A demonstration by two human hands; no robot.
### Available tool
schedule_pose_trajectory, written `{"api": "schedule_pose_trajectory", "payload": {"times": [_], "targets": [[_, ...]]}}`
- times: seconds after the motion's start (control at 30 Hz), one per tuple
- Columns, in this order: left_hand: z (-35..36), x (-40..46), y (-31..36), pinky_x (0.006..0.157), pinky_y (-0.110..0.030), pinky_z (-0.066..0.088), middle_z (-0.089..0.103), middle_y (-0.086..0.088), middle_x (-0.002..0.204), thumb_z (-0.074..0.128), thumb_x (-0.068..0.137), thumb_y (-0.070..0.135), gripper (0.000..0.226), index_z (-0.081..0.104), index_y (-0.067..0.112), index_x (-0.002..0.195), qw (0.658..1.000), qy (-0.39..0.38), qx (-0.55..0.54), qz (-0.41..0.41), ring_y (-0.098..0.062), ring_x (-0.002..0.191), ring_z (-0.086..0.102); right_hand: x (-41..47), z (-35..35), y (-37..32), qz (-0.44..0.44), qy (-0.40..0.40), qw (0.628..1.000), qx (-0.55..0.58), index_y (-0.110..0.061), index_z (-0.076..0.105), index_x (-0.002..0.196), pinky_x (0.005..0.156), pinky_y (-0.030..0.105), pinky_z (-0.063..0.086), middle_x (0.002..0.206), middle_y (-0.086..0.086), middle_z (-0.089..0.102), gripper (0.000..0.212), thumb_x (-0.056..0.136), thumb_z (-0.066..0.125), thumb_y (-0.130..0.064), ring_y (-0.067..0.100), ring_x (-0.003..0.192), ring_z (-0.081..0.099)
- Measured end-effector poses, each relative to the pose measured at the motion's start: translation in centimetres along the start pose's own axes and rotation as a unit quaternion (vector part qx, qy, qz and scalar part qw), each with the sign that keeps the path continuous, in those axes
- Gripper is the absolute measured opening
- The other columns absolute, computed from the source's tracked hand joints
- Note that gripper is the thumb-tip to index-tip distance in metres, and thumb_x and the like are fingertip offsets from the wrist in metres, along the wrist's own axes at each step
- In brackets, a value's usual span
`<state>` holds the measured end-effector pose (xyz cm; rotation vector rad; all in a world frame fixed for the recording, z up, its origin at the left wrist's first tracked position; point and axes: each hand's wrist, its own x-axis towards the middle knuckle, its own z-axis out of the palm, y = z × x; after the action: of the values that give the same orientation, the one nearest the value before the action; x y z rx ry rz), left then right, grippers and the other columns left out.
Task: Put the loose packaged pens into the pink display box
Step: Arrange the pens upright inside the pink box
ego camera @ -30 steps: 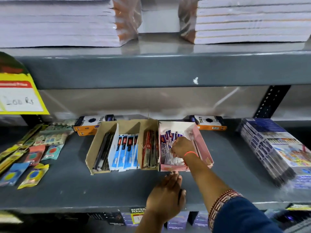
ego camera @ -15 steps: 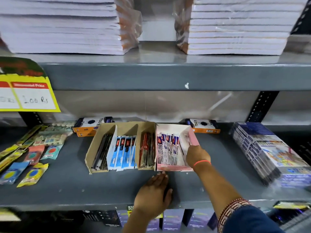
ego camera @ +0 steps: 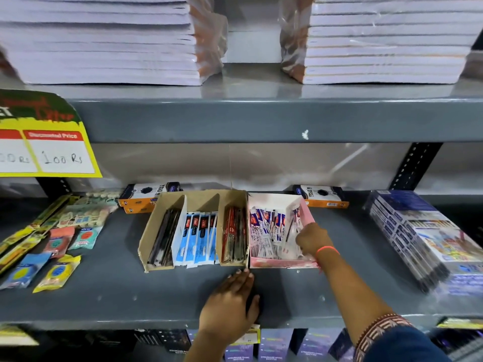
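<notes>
Stationery shop, I'm at a grey metal shelf rack point(ego camera: 235, 121). Yellow discount price tag point(ego camera: 47, 150) hand-marked "100 Rs" hangs off the upper shelf. Wrapped notebook stacks point(ego camera: 104, 40) up top. Below: cardboard display box point(ego camera: 193, 228) of packaged pens, pink display box point(ego camera: 282, 262), carded erasers point(ego camera: 56, 273), boxed sets point(ego camera: 423, 239).

Head view, near, perhaps slightly downward
</notes>
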<state>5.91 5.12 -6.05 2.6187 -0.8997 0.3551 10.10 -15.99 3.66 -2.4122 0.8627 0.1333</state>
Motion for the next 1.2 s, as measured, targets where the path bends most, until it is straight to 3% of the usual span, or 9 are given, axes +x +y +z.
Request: {"api": "schedule_pose_trajectory", "payload": {"times": [0.13,0.23,0.3,0.4,0.67,0.87,1.0,1.1,1.2], "targets": [[0.0,-0.1,0.0,0.078,-0.023,0.052,0.072,0.007,0.103,0.039,0.079,0.046,0.049,0.075,0.02,0.099,1.0,-0.008,-0.007,-0.001,-0.01,0.094,0.067,-0.7,0.2,0.1,-0.009,0.02,0.998,-0.058,0.003,0.051,0.125,0.095,0.04,0.049,0.127,0.022,0.057,0.037,0.091,0.039,-0.002,0.037,0.115,0.059],[-0.1,-0.1,0.0,0.079,-0.022,0.051,0.072,0.008,0.103,0.038,0.079,0.046,0.049,0.075,0.021,0.099,1.0,-0.013,-0.007,0.001,-0.008,0.095,0.067,-1.2,0.8,-0.5,-0.063,0.073,0.99,-0.105,-0.001,0.049,0.128,0.093,0.04,0.05,0.13,0.019,0.051,0.037,0.092,0.04,-0.005,0.035,0.114,0.059],[-0.2,-0.1,0.1,0.078,-0.021,0.051,0.072,0.009,0.102,0.038,0.078,0.046,0.049,0.075,0.022,0.098,1.0,-0.02,-0.008,0.001,-0.007,0.094,0.067,-1.4,1.5,-1.3,-0.102,0.038,0.987,-0.12,-0.001,0.054,0.123,0.092,0.037,0.051,0.125,0.016,0.058,0.033,0.093,0.044,-0.009,0.031,0.112,0.061],[-0.2,-0.1,0.1,0.078,-0.02,0.051,0.072,0.01,0.102,0.038,0.078,0.047,0.049,0.075,0.023,0.098,0.999,-0.028,-0.014,-0.003,-0.006,0.094,0.067,-1.1,2.7,-1.7,-0.093,-0.014,0.988,-0.121,-0.003,0.058,0.115,0.092,0.036,0.051,0.118,0.015,0.066,0.031,0.09,0.051,-0.021,0.029,0.108,0.064],[-0.4,0.0,0.1,0.08,-0.02,0.05,0.072,0.008,0.101,0.039,0.077,0.046,0.049,0.075,0.02,0.097,1.0,-0.023,-0.014,0.004,-0.007,0.094,0.067,-0.6,2.8,-1.8,-0.085,-0.015,0.988,-0.129,0.002,0.049,0.124,0.095,0.034,0.049,0.125,0.017,0.062,0.034,0.095,0.041,-0.014,0.029,0.115,0.06],[-0.3,-0.1,0.1,0.085,-0.024,0.049,0.072,0.004,0.103,0.04,0.079,0.043,0.048,0.075,0.017,0.099,1.0,-0.003,-0.014,0.005,-0.01,0.097,0.066,0.1,2.1,-1.0,-0.042,0.005,0.999,-0.003,0.005,0.043,0.127,0.097,0.04,0.05,0.125,0.022,0.055,0.039,0.087,0.04,0.002,0.037,0.114,0.058],[0.0,-0.2,0.0,0.087,-0.025,0.048,0.071,0.004,0.106,0.04,0.08,0.043,0.048,0.074,0.017,0.102,1.0,-0.01,-0.007,0.002,-0.01,0.099,0.065,1.0,1.6,-0.8,-0.012,-0.02,0.997,0.068,0.006,0.05,0.126,0.101,0.044,0.046,0.129,0.025,0.055,0.039,0.088,0.046,-0.005,0.039,0.119,0.054],[0.0,-0.3,0.0,0.087,-0.025,0.048,0.071,0.004,0.106,0.04,0.08,0.044,0.048,0.074,0.018,0.102,1.0,-0.013,-0.009,0.0,-0.011,0.1,0.065,0.7,1.5,-0.6,-0.022,-0.027,0.999,-0.004,0.004,0.052,0.125,0.1,0.041,0.044,0.129,0.024,0.056,0.038,0.091,0.043,-0.008,0.038,0.12,0.053],[-0.1,-0.1,0.1,0.082,-0.024,0.051,0.071,0.004,0.105,0.04,0.079,0.044,0.048,0.075,0.018,0.1,1.0,-0.013,-0.012,-0.006,-0.01,0.099,0.066,0.4,1.8,-0.4,-0.071,0.02,0.991,-0.114,0.001,0.055,0.121,0.094,0.038,0.048,0.122,0.022,0.06,0.035,0.09,0.041,-0.008,0.035,0.113,0.059]]}}
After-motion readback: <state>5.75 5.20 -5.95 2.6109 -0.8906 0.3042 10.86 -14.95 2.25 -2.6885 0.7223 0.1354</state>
